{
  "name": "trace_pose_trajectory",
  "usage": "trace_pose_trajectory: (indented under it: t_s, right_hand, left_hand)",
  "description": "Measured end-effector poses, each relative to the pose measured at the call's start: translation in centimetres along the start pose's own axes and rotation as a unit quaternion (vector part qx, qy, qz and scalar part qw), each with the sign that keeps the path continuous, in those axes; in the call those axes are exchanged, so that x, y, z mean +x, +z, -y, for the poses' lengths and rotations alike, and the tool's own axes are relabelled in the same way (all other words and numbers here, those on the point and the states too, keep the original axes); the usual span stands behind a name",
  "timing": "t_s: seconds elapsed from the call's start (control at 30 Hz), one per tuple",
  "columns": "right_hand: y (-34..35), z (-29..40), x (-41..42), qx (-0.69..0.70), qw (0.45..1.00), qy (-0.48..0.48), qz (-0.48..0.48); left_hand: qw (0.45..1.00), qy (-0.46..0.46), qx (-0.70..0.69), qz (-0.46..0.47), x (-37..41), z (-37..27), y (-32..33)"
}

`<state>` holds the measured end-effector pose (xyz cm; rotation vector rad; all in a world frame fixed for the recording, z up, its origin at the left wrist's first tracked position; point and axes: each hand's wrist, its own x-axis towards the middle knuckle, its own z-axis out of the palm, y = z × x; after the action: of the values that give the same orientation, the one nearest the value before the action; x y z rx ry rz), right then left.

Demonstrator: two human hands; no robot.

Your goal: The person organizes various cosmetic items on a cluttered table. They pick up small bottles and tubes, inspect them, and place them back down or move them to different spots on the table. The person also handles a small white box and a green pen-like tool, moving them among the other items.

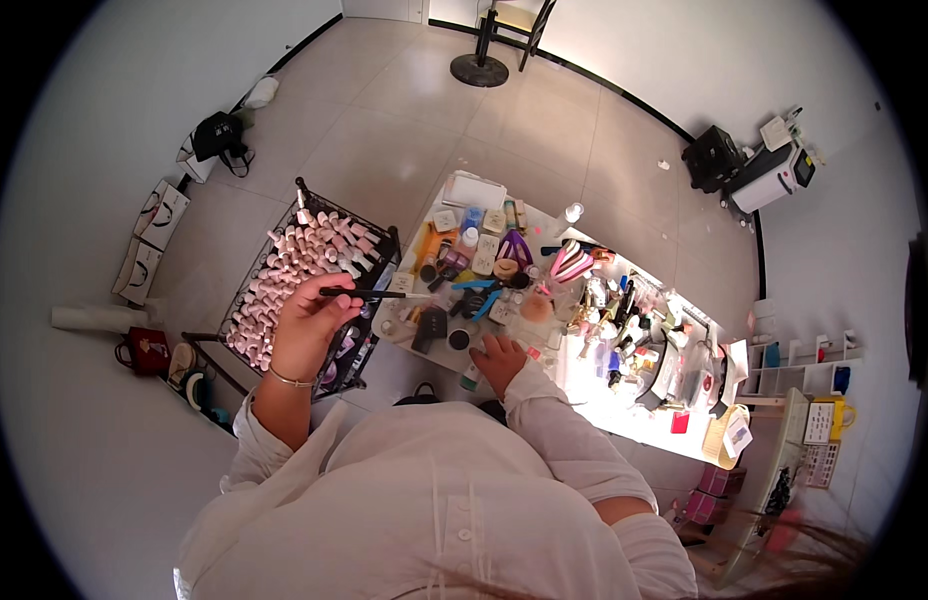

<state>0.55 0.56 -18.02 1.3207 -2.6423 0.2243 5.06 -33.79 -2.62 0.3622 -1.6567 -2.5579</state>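
My left hand [308, 319], raised in front of a black metal rack, pinches a slim black-handled brush [370, 294] between thumb and fingers. The brush lies almost level, its pale tip pointing right over the table. My right hand [500, 363] rests palm down at the near edge of the white table [441, 363], fingers a little apart. Close to its fingertips stands a round black jar [458, 340]. A small tube [470, 376] lies beside its wrist side. A black box [431, 328] and blue-handled tools [485, 300] lie between the two hands.
Rows of pink bottles [284, 277] fill the rack's top. Cosmetics, a purple item [515, 247] and a striped pouch [571, 262] crowd the table. Bright light falls on its right part, near a wicker basket [719, 442]. A wheeled machine [768, 180] stands far right; paper bags [161, 214] line the left wall.
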Motion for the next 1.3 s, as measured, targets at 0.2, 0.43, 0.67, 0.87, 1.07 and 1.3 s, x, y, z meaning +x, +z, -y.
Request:
trace_pose_trajectory:
  t_s: [0.2,0.43,0.67,0.87,1.07,1.3]
  right_hand:
    - [-0.4,-0.7,-0.6,0.022,1.000,0.008,0.016]
    - [-1.5,-0.9,-0.6,0.034,0.999,-0.019,0.004]
    - [-3.4,-1.0,-1.8,0.050,0.998,-0.038,0.001]
    - [-7.9,-2.5,-2.7,0.114,0.993,-0.004,0.021]
    - [-14.3,-4.2,-3.5,0.289,0.956,0.057,0.010]
    - [-21.9,-4.0,-3.8,0.344,0.922,0.145,-0.105]
  left_hand:
    - [1.000,-0.001,-0.010,0.001,-0.2,0.8,1.2]
    - [1.000,0.006,-0.003,-0.003,-0.6,0.9,2.6]
    - [1.000,0.010,0.004,-0.021,-1.4,1.3,4.0]
    - [0.999,0.025,-0.026,-0.020,-1.4,2.6,5.7]
    - [0.998,0.051,-0.016,0.016,-0.5,3.9,10.1]
    - [0.993,0.092,-0.003,0.074,-0.5,7.0,19.0]
